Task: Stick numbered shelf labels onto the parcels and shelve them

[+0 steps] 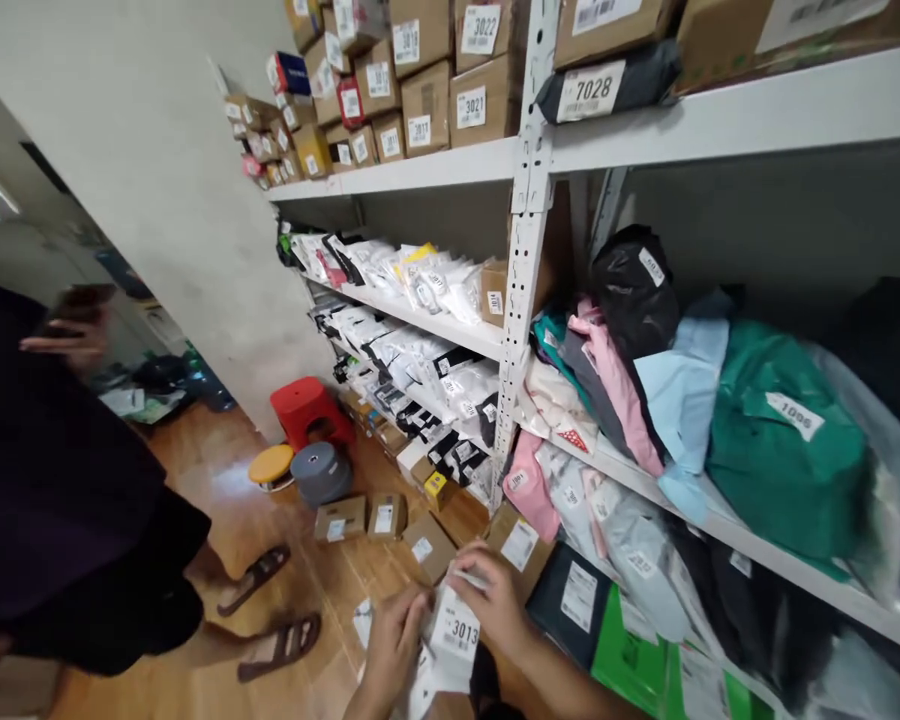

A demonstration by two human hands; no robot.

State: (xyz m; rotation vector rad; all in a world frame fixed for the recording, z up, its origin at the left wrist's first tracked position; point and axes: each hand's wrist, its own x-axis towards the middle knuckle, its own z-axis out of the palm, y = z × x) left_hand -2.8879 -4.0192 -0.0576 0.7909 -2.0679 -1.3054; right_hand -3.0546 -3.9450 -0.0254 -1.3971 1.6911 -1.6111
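Low in front of me, a white parcel bag [456, 660] bears a label reading 3013. My right hand [499, 598] is closed on its upper edge, thumb and fingers pinched together. My left hand [396, 635] is also closed, gripping the bag's left side. More white packaging shows beneath the left hand, but whether it is a separate parcel I cannot tell. Just beyond the hands, a flat cardboard box [429, 550] lies on the floor.
White metal shelving [526, 260] holds numbered boxes and parcel bags. Green parcels [630, 655] lie at the lower right. A red stool [307, 412] and a grey round stool [321, 474] stand by the wall. On the left, another person [60, 480] holds a phone.
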